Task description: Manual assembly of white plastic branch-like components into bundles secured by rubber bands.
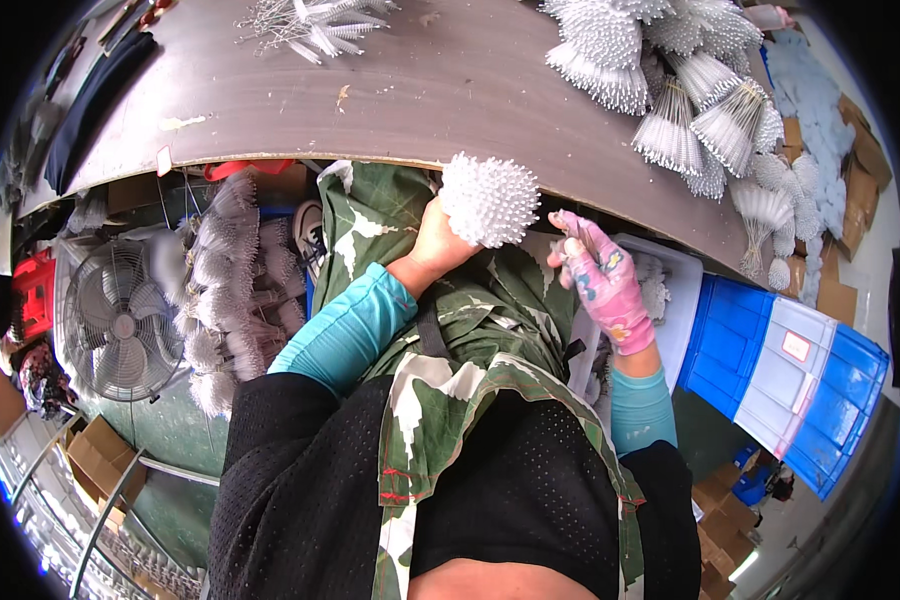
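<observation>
My left hand [438,240], bare with a turquoise sleeve on the forearm, is closed around a bundle of thin white stems [490,200]. Their dotted white tips form a rounded head near the table's front edge; the stems' lower part is hidden by my hand. To the right of the bundle, my right hand [602,280] wears a pink flowered glove with bare fingertips. Its fingers are partly bent and apart, and nothing shows between them. Below both hands, a green-and-white leaf-patterned apron [480,310] covers my lap.
The brown table [410,100] spans ahead, with loose white stems [315,25] at its far edge and fanned bundles [670,130] at the right. A fan [122,320] and hanging white bundles [230,290] stand left. Blue-and-white crates [785,375] are at the right.
</observation>
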The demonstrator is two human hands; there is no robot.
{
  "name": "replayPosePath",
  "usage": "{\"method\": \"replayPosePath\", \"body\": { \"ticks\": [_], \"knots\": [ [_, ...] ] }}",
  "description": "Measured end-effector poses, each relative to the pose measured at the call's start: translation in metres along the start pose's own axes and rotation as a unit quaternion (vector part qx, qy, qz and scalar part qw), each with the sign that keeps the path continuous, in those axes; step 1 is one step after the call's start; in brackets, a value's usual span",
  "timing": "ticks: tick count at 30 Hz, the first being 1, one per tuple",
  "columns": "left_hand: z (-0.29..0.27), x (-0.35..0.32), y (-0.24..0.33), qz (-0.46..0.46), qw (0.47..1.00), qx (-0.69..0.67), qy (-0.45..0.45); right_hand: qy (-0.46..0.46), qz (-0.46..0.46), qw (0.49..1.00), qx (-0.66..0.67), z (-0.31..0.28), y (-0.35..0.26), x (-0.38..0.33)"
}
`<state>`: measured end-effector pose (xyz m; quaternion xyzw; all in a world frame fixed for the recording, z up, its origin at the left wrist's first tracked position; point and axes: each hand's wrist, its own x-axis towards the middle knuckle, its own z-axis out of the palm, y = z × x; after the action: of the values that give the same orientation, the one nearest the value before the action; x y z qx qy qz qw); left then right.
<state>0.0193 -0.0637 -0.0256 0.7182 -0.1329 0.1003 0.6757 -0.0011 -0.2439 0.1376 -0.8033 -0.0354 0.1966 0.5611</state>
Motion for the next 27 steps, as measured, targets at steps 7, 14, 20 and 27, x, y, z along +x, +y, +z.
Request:
{"method": "replayPosePath", "body": {
  "ticks": [7,14,20,27],
  "knots": [
    [0.003,-0.008,-0.012,-0.018,1.000,0.011,-0.007,-0.153,0.199,0.967,0.038,-0.016,-0.030,0.014],
    [0.006,-0.011,-0.011,-0.128,0.969,-0.208,0.036,-0.120,0.192,0.974,-0.012,-0.027,-0.043,0.032],
    [0.003,-0.001,-0.011,-0.135,0.962,-0.239,-0.007,-0.129,0.172,0.971,-0.108,-0.037,-0.044,0.053],
    [-0.002,0.001,-0.007,-0.010,0.998,-0.007,-0.066,-0.170,0.199,0.944,-0.202,-0.034,-0.061,0.063]
  ]
}}
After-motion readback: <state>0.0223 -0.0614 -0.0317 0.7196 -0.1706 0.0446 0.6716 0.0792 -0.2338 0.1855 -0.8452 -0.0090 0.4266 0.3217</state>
